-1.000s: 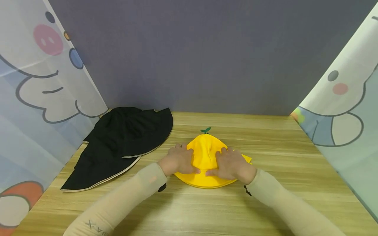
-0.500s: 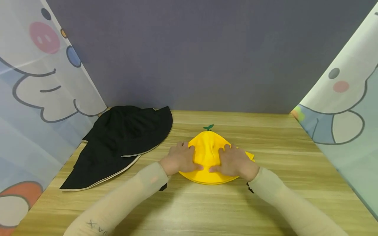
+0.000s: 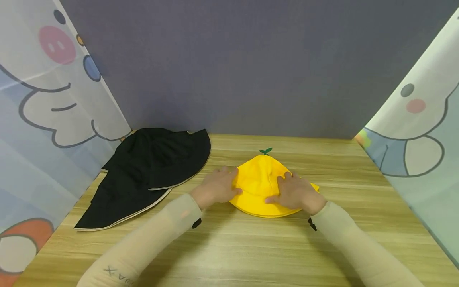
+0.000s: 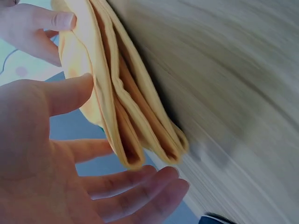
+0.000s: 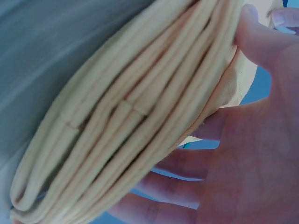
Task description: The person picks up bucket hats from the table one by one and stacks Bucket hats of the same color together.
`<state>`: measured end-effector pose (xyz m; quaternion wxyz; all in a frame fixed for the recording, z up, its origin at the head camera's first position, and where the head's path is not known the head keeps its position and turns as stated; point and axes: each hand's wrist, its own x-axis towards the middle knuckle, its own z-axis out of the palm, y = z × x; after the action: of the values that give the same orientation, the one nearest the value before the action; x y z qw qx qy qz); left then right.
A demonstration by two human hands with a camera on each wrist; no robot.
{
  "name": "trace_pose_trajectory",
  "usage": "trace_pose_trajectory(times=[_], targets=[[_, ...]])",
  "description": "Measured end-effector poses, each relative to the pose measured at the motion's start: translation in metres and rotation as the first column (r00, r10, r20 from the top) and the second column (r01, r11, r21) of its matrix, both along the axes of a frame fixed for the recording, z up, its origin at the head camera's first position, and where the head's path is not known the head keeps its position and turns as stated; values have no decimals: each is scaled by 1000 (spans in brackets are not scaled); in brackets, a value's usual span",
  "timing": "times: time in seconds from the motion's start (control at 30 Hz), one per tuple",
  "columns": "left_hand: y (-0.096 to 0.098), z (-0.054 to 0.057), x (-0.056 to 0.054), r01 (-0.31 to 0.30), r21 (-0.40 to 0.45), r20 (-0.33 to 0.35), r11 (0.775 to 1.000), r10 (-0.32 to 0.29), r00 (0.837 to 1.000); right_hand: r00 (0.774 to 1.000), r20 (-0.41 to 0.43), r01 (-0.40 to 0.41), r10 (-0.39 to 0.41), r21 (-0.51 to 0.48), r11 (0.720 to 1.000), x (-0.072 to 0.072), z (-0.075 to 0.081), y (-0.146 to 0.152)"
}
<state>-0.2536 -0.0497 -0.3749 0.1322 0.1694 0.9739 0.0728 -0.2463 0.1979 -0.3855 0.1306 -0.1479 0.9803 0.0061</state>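
A yellow bucket hat (image 3: 261, 179) lies flattened on the table, its brim toward me and a green sprout (image 3: 265, 151) at its crown tip. My left hand (image 3: 216, 185) is at the hat's left edge with fingers spread; in the left wrist view, its thumb (image 4: 72, 95) meets the folded brim (image 4: 124, 93). Over the hat's right part rests my right hand (image 3: 295, 193), thumb extended across the brim. The right wrist view has the layered brim (image 5: 126, 112) close up, beside the loosely extended right fingers (image 5: 180, 186), some partly hidden by the hat.
Black hats (image 3: 143, 167) with pale brim edging lie overlapped at the table's left. A grey panel (image 3: 244, 67) stands along the back of the wooden table (image 3: 229, 255). Cartoon-printed curtains (image 3: 61, 99) flank both sides.
The yellow hat has slid right and slightly away from me. My right hand has moved along with it; the left hand has shifted from over the hat to its left edge.
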Motion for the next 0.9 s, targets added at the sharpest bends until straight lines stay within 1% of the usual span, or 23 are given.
trace_pose_trajectory(times=[0.2,0.3,0.43,0.6,0.9], targets=[[-14,4,-3,-34,79,20,996,33,999,1000,10,11,-11,6,1000,-6,0,9],[-22,6,-5,-25,117,19,993,23,1000,1000,3,21,-21,13,1000,-9,1,15],[-33,7,-10,-31,160,11,987,29,1000,1000,-6,24,-24,21,999,-12,1,25],[-48,10,-17,-83,188,-16,979,88,996,999,11,33,-33,-2,999,-15,1,37],[-85,18,-32,-161,183,-60,970,174,983,998,19,67,-67,1,998,-21,3,57]])
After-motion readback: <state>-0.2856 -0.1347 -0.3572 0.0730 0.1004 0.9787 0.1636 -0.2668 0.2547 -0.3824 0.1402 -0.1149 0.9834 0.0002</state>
